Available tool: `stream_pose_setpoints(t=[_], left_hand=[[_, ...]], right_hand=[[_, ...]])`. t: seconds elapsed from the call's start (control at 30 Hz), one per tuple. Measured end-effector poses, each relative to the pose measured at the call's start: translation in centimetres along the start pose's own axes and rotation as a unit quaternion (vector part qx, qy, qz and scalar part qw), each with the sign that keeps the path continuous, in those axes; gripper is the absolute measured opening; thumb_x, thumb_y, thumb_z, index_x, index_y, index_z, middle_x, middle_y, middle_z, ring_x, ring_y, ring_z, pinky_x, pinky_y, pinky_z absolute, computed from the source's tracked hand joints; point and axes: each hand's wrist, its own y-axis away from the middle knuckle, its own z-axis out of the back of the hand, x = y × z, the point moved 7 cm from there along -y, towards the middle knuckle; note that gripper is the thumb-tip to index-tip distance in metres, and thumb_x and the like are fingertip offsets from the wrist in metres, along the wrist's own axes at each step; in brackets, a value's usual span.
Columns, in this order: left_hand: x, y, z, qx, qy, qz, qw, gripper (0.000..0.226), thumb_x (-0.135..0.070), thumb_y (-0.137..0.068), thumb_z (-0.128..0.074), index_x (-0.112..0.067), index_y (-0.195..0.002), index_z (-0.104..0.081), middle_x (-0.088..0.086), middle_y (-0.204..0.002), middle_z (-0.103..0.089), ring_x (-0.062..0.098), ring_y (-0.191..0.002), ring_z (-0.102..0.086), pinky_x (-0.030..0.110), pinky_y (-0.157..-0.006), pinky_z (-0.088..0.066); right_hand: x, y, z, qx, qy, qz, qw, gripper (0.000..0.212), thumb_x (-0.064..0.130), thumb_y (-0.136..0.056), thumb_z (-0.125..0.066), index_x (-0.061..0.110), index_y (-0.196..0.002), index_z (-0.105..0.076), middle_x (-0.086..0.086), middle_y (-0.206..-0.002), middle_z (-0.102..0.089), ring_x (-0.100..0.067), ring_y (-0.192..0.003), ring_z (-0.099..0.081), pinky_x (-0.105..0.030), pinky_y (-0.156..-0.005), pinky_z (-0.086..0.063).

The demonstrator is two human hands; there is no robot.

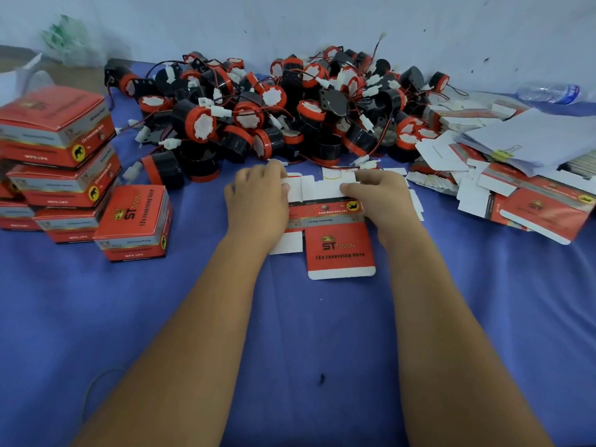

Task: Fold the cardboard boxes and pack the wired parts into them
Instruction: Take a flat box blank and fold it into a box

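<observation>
A flat, unfolded red and white cardboard box (338, 250) lies on the blue cloth in front of me, printed side up. My left hand (258, 201) grips its left edge, fingers curled over the white flaps. My right hand (383, 198) pinches the white flap at its upper right. Behind the box lies a big pile of black and red wired parts (274, 114) with white connectors.
Several closed red boxes (61, 162) are stacked at the left, one (134, 221) standing nearest. At the right lies a heap of flat box blanks (529, 201) under white papers with a yellow clip (503, 153). A water bottle (551, 91) lies by the wall.
</observation>
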Motion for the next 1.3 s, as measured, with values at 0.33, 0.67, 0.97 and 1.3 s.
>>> stream_pose_setpoints(t=[0.33,0.67,0.97,1.3], left_hand=[[0.0,-0.1,3.4,-0.116,0.316,0.034,0.941,0.031,-0.025,-0.102,-0.049,-0.022,-0.132,-0.054,-0.001,-0.123,-0.06,0.024,-0.121,-0.051,0.048,-0.102,-0.044],[0.3,0.3,3.8,-0.136,0.386,0.072,0.909,0.054,-0.033,-0.1,-0.048,-0.034,-0.151,-0.029,-0.012,-0.136,-0.045,0.013,-0.134,-0.034,0.055,-0.114,-0.03],[0.6,0.3,5.2,-0.204,0.638,0.031,0.742,0.024,-0.016,-0.09,-0.064,-0.018,-0.103,-0.044,-0.002,-0.103,-0.056,0.0,-0.089,-0.059,0.018,-0.08,-0.049],[1.0,-0.8,3.8,-0.042,0.659,0.054,0.749,0.05,-0.046,-0.097,-0.04,-0.02,-0.138,-0.053,0.002,-0.138,-0.06,0.013,-0.125,-0.057,0.039,-0.108,-0.046]], right_hand=[[3.1,1.4,0.1,-0.031,-0.363,0.098,0.926,0.008,0.011,-0.097,-0.058,0.013,-0.1,-0.066,0.004,-0.088,-0.07,-0.013,-0.084,-0.065,-0.035,-0.08,-0.056],[5.7,2.8,-1.5,0.071,-0.366,0.219,0.902,0.011,0.013,-0.096,-0.056,0.017,-0.097,-0.066,0.013,-0.09,-0.071,-0.006,-0.088,-0.064,-0.02,-0.078,-0.051],[6.1,3.7,-3.4,0.155,-0.28,0.226,0.92,0.018,0.007,-0.1,-0.048,0.017,-0.095,-0.061,0.009,-0.109,-0.064,0.003,-0.099,-0.059,-0.013,-0.085,-0.044],[5.8,3.4,-3.1,0.145,-0.284,0.237,0.918,0.016,0.011,-0.096,-0.054,0.02,-0.098,-0.068,0.01,-0.101,-0.069,-0.004,-0.099,-0.062,-0.017,-0.086,-0.047]])
